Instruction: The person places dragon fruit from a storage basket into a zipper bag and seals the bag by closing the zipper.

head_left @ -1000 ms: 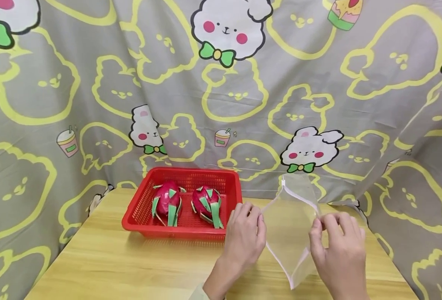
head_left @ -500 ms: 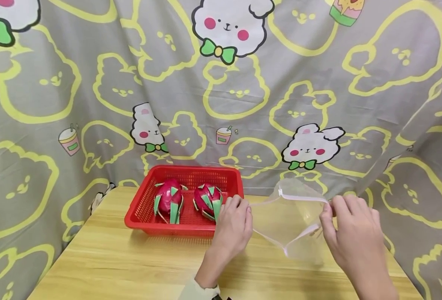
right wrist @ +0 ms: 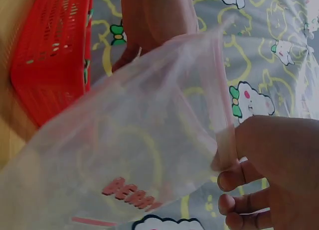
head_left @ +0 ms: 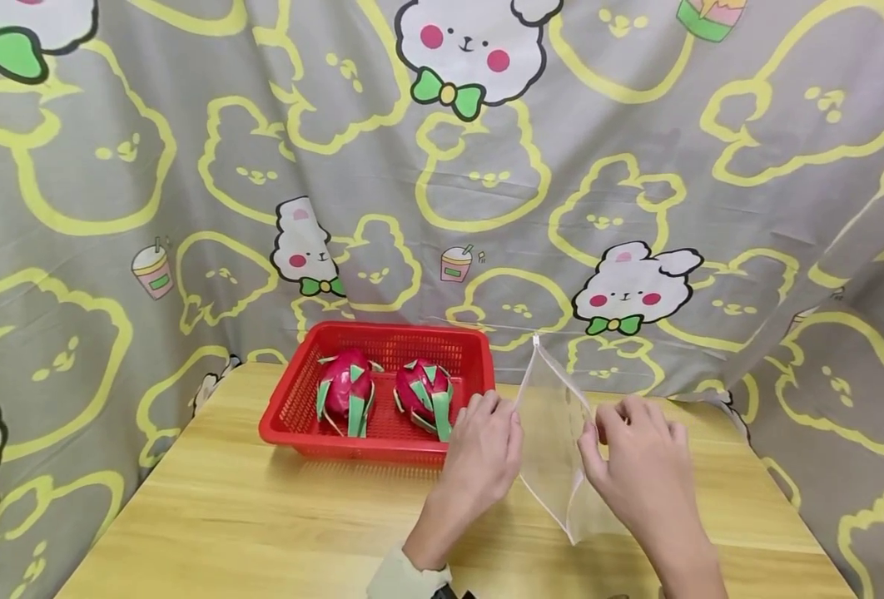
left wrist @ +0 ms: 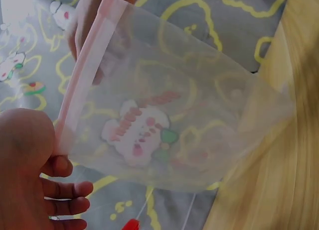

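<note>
A translucent zipper bag [head_left: 550, 424] hangs between both hands, its pale pink-edged mouth spread in a diamond with a white slider at the far corner. My left hand [head_left: 483, 445] pinches the left edge of the mouth between thumb and forefinger. On the opposite edge, my right hand [head_left: 640, 457] pinches the rim the same way. In the left wrist view, the bag [left wrist: 169, 100] looks flat-sided, with faint red print. Red lettering shows on the bag [right wrist: 124, 150] in the right wrist view too. Nothing can be seen inside it.
A red plastic basket [head_left: 382, 449] stands left of the hands. Two dragon fruits lie in it, one on the left [head_left: 346, 387] and one on the right [head_left: 421, 391]. The wooden table [head_left: 277, 532] reaches back to a grey cartoon-print curtain [head_left: 382, 183].
The bag's mouth widened as the hands moved apart, then narrowed again as the right hand came back left. Both hands keep their pinch. The basket and fruits stay put.
</note>
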`<state>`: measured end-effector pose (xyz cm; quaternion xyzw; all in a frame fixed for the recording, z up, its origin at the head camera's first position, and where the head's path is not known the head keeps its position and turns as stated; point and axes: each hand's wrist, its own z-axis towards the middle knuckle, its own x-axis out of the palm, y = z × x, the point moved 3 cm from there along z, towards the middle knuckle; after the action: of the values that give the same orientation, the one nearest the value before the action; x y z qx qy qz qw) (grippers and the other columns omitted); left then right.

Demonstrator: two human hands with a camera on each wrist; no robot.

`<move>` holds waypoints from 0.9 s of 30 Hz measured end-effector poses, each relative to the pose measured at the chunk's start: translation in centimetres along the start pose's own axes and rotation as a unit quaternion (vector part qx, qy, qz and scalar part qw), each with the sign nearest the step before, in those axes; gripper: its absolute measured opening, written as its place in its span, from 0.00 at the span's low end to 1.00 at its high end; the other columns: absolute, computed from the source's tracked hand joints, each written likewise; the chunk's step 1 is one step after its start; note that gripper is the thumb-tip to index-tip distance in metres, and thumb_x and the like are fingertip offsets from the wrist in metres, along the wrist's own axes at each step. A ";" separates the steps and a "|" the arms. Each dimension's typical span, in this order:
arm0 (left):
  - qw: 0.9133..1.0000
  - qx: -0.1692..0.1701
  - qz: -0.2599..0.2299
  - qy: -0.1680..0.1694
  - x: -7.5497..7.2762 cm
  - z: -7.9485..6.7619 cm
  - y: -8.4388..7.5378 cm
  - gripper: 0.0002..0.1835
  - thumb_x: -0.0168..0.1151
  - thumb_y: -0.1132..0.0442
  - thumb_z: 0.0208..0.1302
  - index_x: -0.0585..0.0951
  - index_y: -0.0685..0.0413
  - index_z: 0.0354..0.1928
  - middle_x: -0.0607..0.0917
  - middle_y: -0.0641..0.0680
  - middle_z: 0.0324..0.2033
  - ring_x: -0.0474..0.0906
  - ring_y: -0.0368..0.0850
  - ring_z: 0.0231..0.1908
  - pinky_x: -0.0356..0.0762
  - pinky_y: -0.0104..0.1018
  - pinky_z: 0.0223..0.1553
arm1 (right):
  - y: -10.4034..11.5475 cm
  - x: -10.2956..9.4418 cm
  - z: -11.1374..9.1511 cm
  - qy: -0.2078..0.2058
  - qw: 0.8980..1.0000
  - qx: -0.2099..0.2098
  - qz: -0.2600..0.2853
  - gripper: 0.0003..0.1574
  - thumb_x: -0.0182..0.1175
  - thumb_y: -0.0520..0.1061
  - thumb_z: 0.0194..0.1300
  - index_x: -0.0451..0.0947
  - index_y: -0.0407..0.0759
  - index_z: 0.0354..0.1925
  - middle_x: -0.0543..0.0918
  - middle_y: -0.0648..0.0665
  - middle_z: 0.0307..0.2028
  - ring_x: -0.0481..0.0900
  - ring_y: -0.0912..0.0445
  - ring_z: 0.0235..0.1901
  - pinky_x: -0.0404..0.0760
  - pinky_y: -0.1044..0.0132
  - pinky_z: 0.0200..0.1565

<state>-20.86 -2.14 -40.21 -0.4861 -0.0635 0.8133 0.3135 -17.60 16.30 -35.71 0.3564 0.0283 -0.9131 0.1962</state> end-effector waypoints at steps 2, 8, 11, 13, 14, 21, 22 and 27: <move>1.000 -0.010 0.005 -0.001 -0.1 0.0 0.2 0.12 0.48 0.58 0.76 0.79 0.51 0.35 0.77 0.49 0.35 0.72 0.45 0.40 0.72 0.36 0.39 | -0.1 0.2 0.3 0.019 1.000 0.009 0.002 0.17 0.56 0.44 0.62 0.64 0.52 0.18 0.71 0.48 0.25 0.73 0.44 0.31 0.61 0.51 0.31; 0.999 -0.030 -0.001 -0.016 -0.7 0.3 1.5 0.14 0.50 0.59 0.75 0.82 0.55 0.35 0.78 0.51 0.36 0.72 0.48 0.40 0.75 0.41 0.43 | -2.3 -0.1 1.9 0.063 0.998 0.023 -0.011 0.18 0.56 0.40 0.64 0.67 0.50 0.18 0.71 0.46 0.24 0.73 0.42 0.30 0.64 0.46 0.31; 0.999 -0.035 -0.006 -0.021 -0.9 0.4 2.2 0.15 0.48 0.60 0.75 0.82 0.56 0.33 0.79 0.53 0.37 0.74 0.51 0.41 0.76 0.45 0.47 | -3.8 -0.7 2.3 0.109 0.993 0.027 -0.021 0.16 0.55 0.41 0.67 0.70 0.48 0.21 0.73 0.45 0.25 0.74 0.41 0.31 0.65 0.44 0.31; 0.999 -0.044 -0.012 -0.022 -1.1 0.4 2.7 0.16 0.48 0.60 0.75 0.82 0.57 0.33 0.80 0.55 0.38 0.75 0.52 0.42 0.77 0.46 0.49 | -4.7 -1.0 2.5 0.142 0.989 0.030 -0.025 0.18 0.53 0.41 0.69 0.69 0.48 0.20 0.71 0.46 0.24 0.72 0.43 0.30 0.64 0.46 0.31; 0.999 -0.048 -0.013 -0.022 -1.2 0.5 2.9 0.16 0.48 0.60 0.75 0.82 0.57 0.33 0.80 0.56 0.39 0.76 0.53 0.42 0.77 0.47 0.50 | -5.0 -1.1 2.5 0.157 0.987 0.032 -0.023 0.18 0.52 0.41 0.69 0.68 0.49 0.20 0.70 0.46 0.24 0.71 0.44 0.29 0.63 0.48 0.31; 0.998 -0.053 -0.014 0.020 -1.5 0.6 2.9 0.15 0.49 0.61 0.75 0.80 0.56 0.29 0.79 0.55 0.38 0.75 0.52 0.42 0.76 0.47 0.51 | -5.5 -1.2 3.1 0.234 0.972 0.031 0.000 0.23 0.48 0.39 0.69 0.61 0.51 0.16 0.62 0.49 0.20 0.61 0.52 0.24 0.57 0.58 0.28; 0.998 -0.053 -0.011 0.026 -1.5 0.6 2.7 0.15 0.50 0.61 0.75 0.80 0.56 0.29 0.79 0.55 0.38 0.74 0.52 0.42 0.76 0.47 0.51 | -5.4 -1.1 3.2 0.242 0.970 0.032 0.005 0.23 0.47 0.39 0.68 0.61 0.50 0.16 0.62 0.48 0.19 0.60 0.53 0.23 0.57 0.59 0.26; 0.996 -0.067 0.001 0.057 -1.2 0.2 2.2 0.15 0.51 0.60 0.74 0.82 0.57 0.32 0.80 0.54 0.38 0.74 0.50 0.42 0.76 0.45 0.50 | -5.7 0.5 3.2 0.269 0.962 0.046 0.024 0.23 0.47 0.39 0.68 0.60 0.49 0.15 0.60 0.49 0.17 0.57 0.55 0.20 0.56 0.60 0.24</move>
<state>-21.61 -4.57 -40.11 -0.5516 -0.0998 0.7785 0.2825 -22.15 20.80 -34.22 0.5977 0.0298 -0.7791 0.1867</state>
